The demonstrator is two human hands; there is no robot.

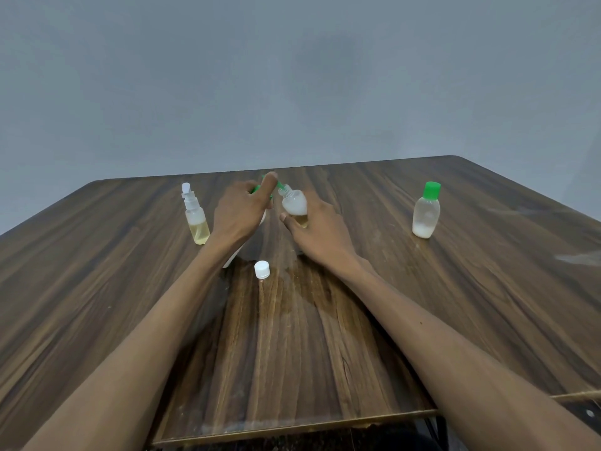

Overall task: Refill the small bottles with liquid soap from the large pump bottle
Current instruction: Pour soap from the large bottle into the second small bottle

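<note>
Spillage threatens: left hand [239, 213] presses the large white bottle's green pump [260, 189], fingers folded over it; right hand [317, 229] fingers grip the tilted small translucent bottle [294, 205] at the nozzle; misalignment would wet the brown wooden surface [406, 288].

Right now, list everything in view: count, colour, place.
spray bottle: 1, clear with yellowish liquid, table left.
pump bottle: 1, white with green pump, under left hand, mostly hidden.
open small bottle: 1, clear, tilted at pump spout, in right hand.
loose cap: 1, white, table centre.
capped small bottle: 1, clear, green cap, table right.
table: 1, dark wood.
left hand: on pump.
right hand: holding bottle.
</note>
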